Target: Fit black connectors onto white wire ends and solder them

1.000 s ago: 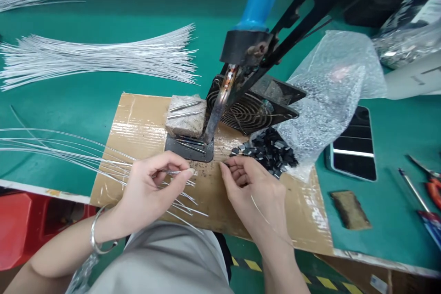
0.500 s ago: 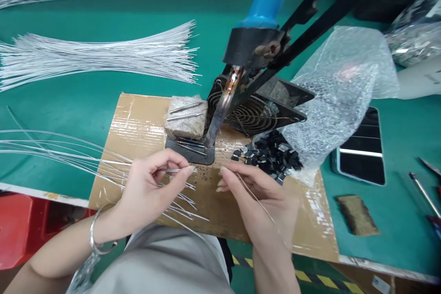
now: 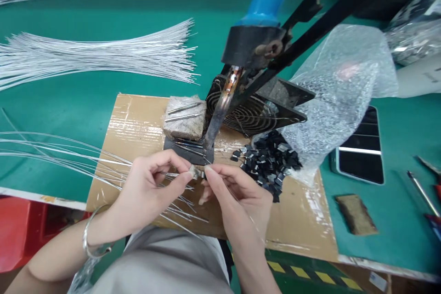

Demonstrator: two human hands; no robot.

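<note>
My left hand [image 3: 155, 193] is closed in a pinch on the end of a thin white wire [image 3: 113, 161]; more loose wires run under it. Fingertips of my right hand [image 3: 237, 197] are pinched close to those of the left, almost touching. A thin strand of solder wire [image 3: 257, 226] passes through the right hand and along the palm. A tiny metallic part [image 3: 202, 174] shows between the two hands, partly hidden by fingers. Just above them is the tip of a soldering iron [image 3: 220, 119] with a blue handle, over a dark plate [image 3: 168, 147].
Black connector pieces [image 3: 272, 158] lie heaped on the cardboard [image 3: 303, 225], beside a clear plastic bag [image 3: 330, 101]. A fan [image 3: 255, 110] and a pale block [image 3: 186, 128] with metal rods stand behind. A wire bundle [image 3: 103, 57], phone [image 3: 361, 147] and brown pad [image 3: 356, 213] lie around.
My right hand has moved left, bringing its fingertips up to the left hand's and uncovering more of the black heap. My left hand has barely moved.
</note>
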